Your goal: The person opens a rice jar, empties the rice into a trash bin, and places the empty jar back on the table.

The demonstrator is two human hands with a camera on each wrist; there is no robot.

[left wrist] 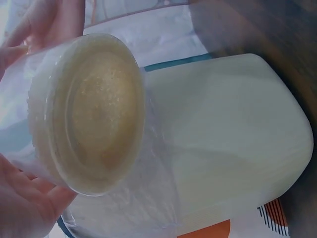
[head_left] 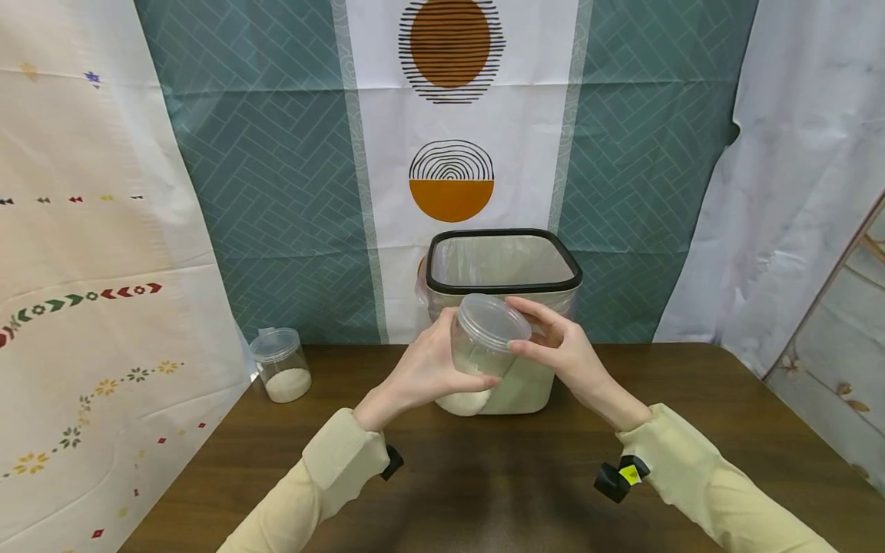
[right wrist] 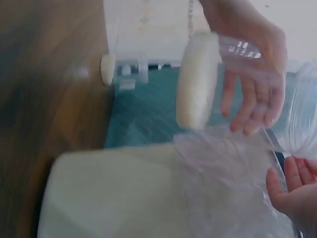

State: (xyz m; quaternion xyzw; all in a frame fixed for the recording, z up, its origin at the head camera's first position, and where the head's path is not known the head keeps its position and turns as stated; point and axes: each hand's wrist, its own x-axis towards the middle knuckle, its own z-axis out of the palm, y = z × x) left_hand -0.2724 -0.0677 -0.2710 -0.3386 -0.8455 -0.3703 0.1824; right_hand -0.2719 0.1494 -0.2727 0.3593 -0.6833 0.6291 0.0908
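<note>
My left hand [head_left: 437, 361] grips a clear plastic jar [head_left: 477, 353] round its side, holding it off the table in front of a bin. White grains [right wrist: 197, 82] fill the bottom of this jar, whose underside [left wrist: 101, 116] faces the left wrist camera. At the top, the fingers and thumb of my right hand [head_left: 563, 349] hold the edge of the translucent lid [head_left: 494, 321]. The lid sits on or right at the jar's mouth; whether it is loose I cannot tell. Behind stands the pale bin [head_left: 532, 384] with a dark rim and a clear bag liner [right wrist: 223, 173].
A second lidded jar [head_left: 282, 365] with white grains stands at the back left of the dark wooden table [head_left: 442, 491]. Patterned cloth [head_left: 290, 192] hangs behind the table, and a pale cloth [head_left: 104, 346] hangs at the left.
</note>
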